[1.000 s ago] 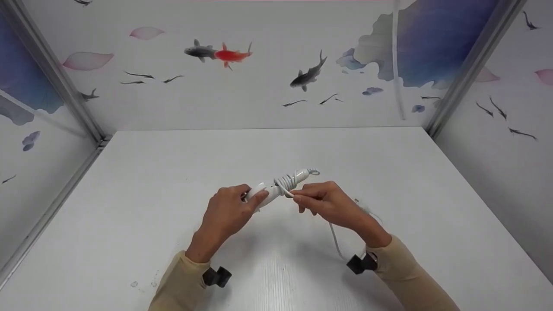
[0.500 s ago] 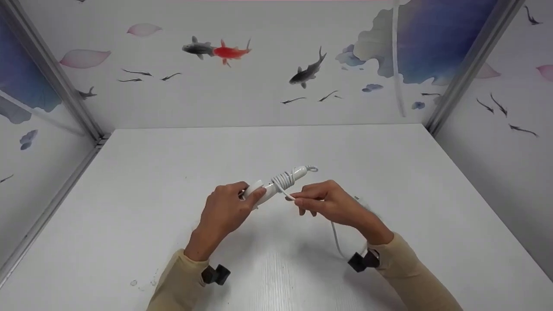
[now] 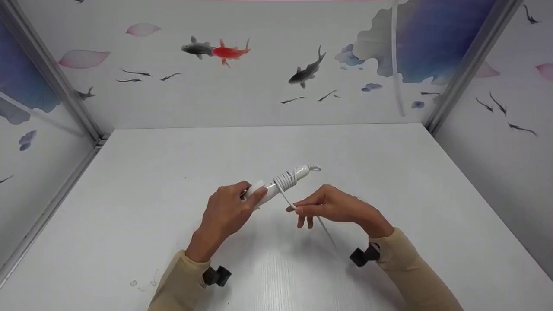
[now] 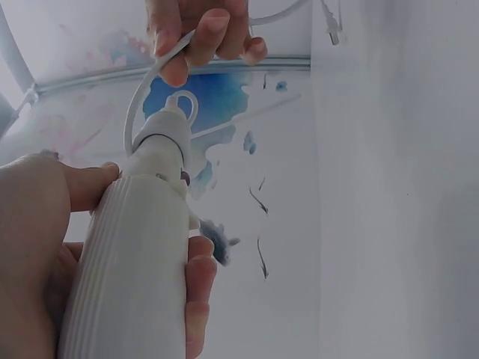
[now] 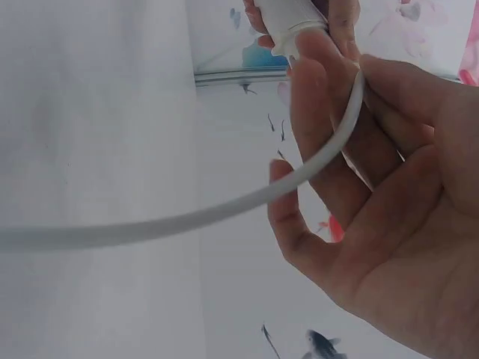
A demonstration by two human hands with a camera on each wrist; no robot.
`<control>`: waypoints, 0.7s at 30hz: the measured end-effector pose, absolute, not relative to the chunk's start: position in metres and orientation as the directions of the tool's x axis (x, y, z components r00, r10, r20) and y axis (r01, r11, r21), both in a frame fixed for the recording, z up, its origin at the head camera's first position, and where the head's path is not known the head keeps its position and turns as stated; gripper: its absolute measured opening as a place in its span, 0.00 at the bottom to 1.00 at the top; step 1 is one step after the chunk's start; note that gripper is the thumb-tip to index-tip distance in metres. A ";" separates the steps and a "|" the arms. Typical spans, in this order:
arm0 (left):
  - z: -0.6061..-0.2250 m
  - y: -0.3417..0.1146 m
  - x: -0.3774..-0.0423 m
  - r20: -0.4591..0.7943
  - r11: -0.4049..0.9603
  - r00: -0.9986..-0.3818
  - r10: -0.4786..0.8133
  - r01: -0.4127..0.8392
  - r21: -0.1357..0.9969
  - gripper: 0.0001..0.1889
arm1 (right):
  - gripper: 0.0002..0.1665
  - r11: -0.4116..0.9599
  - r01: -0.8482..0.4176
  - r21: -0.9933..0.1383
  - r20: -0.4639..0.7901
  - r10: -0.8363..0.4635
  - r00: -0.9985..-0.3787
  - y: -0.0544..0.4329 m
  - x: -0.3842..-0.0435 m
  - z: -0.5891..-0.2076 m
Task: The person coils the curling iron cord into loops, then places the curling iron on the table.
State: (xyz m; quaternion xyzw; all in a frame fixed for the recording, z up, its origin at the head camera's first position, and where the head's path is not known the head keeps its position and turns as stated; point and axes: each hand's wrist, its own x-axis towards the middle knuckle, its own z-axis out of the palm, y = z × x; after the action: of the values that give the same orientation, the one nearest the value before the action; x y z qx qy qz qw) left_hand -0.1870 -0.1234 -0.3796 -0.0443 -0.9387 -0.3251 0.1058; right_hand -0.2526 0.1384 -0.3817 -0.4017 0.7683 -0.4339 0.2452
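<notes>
My left hand (image 3: 227,211) grips a white handheld appliance (image 3: 271,192) with a rounded, ribbed body (image 4: 123,269). Its slim end tilts up to the right, above the table. Several turns of white power cord (image 3: 285,180) lie wound round that slim end, and a small loop (image 3: 315,168) shows at its tip. To the right, my right hand (image 3: 337,205) pinches the cord between thumb and index finger, its other fingers lower and loosely bent. From the pinch the free cord (image 5: 217,209) runs on in a curve. The left palm hides part of the appliance.
A white table (image 3: 173,160) spreads under both hands. White panels painted with fish and petals (image 3: 233,95) enclose the back and sides, with metal posts at the corners. A small cord end (image 4: 331,28) hangs at the top of the left wrist view.
My right hand has moved slightly down with the cord, drawing a longer stretch of it away from the windings. My left hand and the appliance have stayed nearly still.
</notes>
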 end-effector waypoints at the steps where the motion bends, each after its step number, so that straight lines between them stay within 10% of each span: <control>1: -0.379 -0.123 -0.187 0.238 0.783 -0.971 0.018 0.162 0.600 0.24 | 0.15 0.294 -0.399 -0.869 -0.038 -0.842 -0.539 0.139 -0.254 -0.383; 6: -0.379 -0.122 -0.185 0.289 0.765 -0.956 0.045 0.220 0.606 0.23 | 0.14 0.290 -0.398 -0.870 -0.050 -0.857 -0.514 0.142 -0.261 -0.392; 21: -0.377 -0.129 -0.185 0.270 0.667 -0.943 0.194 0.328 0.669 0.18 | 0.16 0.542 -0.307 -0.782 -0.114 -0.609 -0.785 0.127 -0.263 -0.407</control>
State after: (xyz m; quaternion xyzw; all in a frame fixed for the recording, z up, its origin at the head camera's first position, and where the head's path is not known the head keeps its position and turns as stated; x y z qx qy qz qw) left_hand -0.1852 -0.1288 -0.3768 -0.1435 -0.9087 -0.3820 0.0880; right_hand -0.2628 0.1269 -0.4070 -0.2672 0.8574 -0.3968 0.1900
